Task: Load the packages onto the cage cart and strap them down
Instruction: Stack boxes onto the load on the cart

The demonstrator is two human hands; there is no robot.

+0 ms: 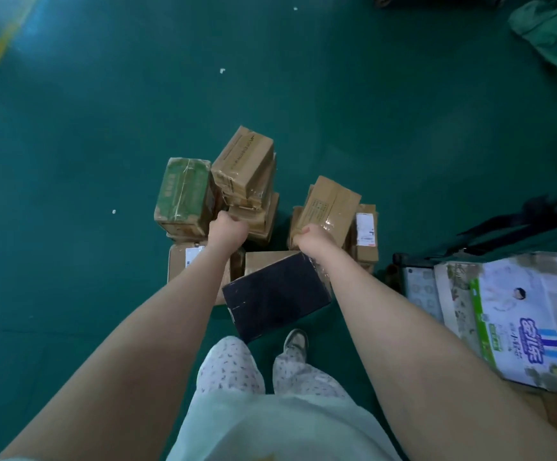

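Packages (184, 194) heaped on green floor (104, 128) by our feet (295, 341). Our left hand (229, 227) curls round corner of tilted taped carton (242, 168); right hand (310, 237) grips second taped carton (332, 206). We judge both stiff, lightish, tape slick: hold lower edges.

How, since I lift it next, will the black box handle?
Probably stiff: the black box keeps straight edges and flat faces. It seems propped askew on a lower box, so a push may tip it. Weight cannot be told.
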